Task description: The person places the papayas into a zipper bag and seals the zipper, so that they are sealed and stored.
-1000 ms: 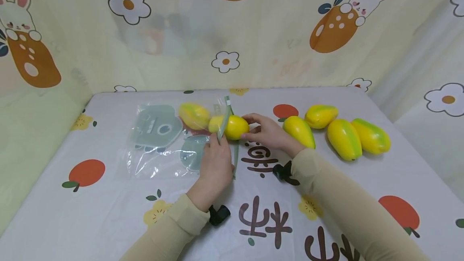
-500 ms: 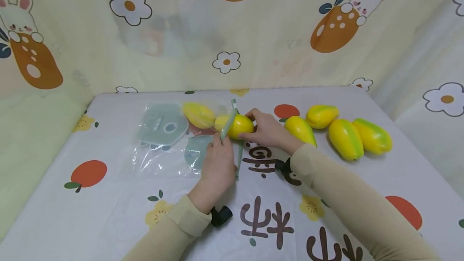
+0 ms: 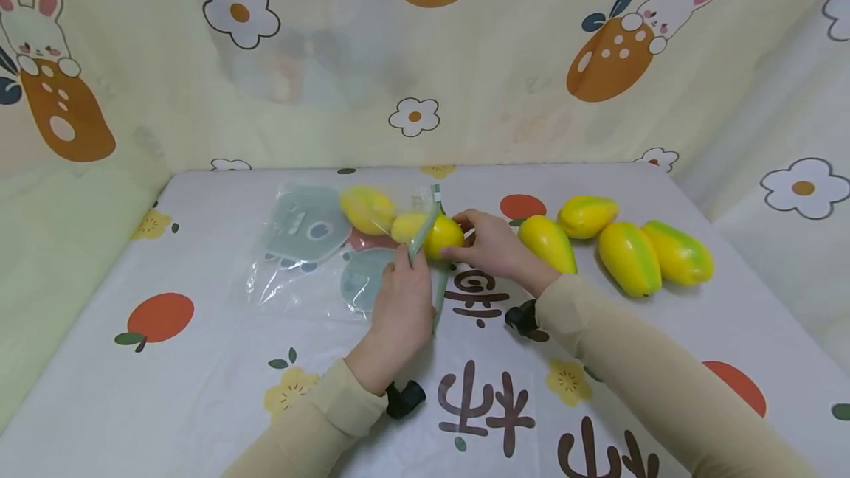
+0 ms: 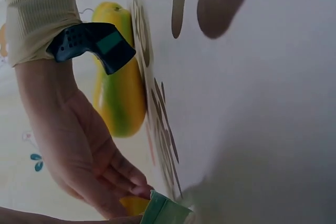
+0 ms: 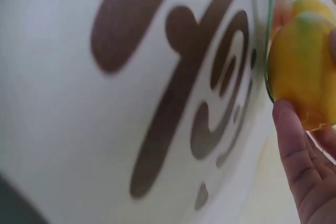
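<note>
A clear zip bag [image 3: 295, 301] with a green edge strip and a printed green cartoon lies on the table. My left hand [image 3: 401, 308] pinches the near side of its mouth between thumb and fingers. At that mouth, my right hand [image 3: 494, 242] grips the outer end of a yellow-green mango [image 3: 448, 236]; the mango's other end lies inside the bag. A second mango [image 3: 367, 210] rests wholly inside, behind the plastic. In the right wrist view the thumb and fingers hold the mango [image 5: 299, 69] against the bag's edge. The left wrist view shows the right hand [image 4: 86, 156] beside the green strip [image 4: 165, 211].
Several loose mangoes [image 3: 629, 258] lie together on the right of the table, just beyond the right forearm. A printed cloth [image 3: 219, 389] covers the tabletop, and a patterned curtain [image 3: 332, 94] hangs along its back edge.
The bag and its mouth have shifted slightly to the right with my left hand. The gripped mango sits a little deeper in the mouth. The loose mangoes have not moved.
</note>
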### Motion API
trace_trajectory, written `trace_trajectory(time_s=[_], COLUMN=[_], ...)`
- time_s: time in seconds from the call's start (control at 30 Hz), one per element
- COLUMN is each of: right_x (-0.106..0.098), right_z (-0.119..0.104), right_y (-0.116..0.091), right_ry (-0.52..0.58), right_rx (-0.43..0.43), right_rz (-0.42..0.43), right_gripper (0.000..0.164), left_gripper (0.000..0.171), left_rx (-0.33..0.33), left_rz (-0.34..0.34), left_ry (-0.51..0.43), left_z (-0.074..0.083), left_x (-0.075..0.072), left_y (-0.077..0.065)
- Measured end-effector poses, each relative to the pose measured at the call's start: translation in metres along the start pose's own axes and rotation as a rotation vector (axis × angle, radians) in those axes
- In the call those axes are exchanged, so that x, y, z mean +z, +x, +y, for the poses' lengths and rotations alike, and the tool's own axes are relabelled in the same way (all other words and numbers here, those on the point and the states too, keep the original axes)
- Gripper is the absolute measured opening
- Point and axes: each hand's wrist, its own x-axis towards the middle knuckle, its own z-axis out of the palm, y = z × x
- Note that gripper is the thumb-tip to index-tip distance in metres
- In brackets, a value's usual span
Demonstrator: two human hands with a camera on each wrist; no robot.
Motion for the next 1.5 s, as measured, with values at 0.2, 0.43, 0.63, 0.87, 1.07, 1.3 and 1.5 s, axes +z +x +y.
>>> trace_trajectory(time_s=[0.2, 0.43, 0.63, 0.87, 1.07, 1.3, 1.5], right_x=[0.008, 0.013, 0.017, 0.017, -0.001, -0.042, -0.081], right_z=[-0.014, -0.024, -0.027, -0.018, -0.002, 0.022, 0.045], right_y=[0.006, 0.013, 0.013, 0.008, -0.009, -0.041, -0.073], right_ry=[0.038, 0.041, 0.134, 0.32, 0.298, 0.289, 0.255], right_rx=[0.023, 0.017, 0.076, 0.051, -0.018, -0.069, -0.039], right_rz=[0.041, 0.108, 0.13, 0.031, -0.027, -0.031, 0.039], right_gripper=[0.063, 0.057, 0.053, 0.037, 0.023, 0.028, 0.034], left_gripper=[0.076, 0.082, 0.084, 0.082, 0.084, 0.085, 0.086], left_rx=[0.022, 0.039, 0.066, 0.054, 0.018, 0.004, -0.016], left_rz=[0.058, 0.069, 0.063, 0.056, 0.055, 0.045, 0.044], left_ry=[0.028, 0.017, 0.002, 0.002, -0.014, -0.021, -0.021], left_z=[-0.001, 0.0, 0.002, 0.004, 0.006, 0.006, 0.008], left_x=[0.003, 0.004, 0.002, 0.001, 0.001, 0.001, 0.0], left_y=[-0.001, -0.002, -0.003, -0.005, -0.007, -0.008, -0.01])
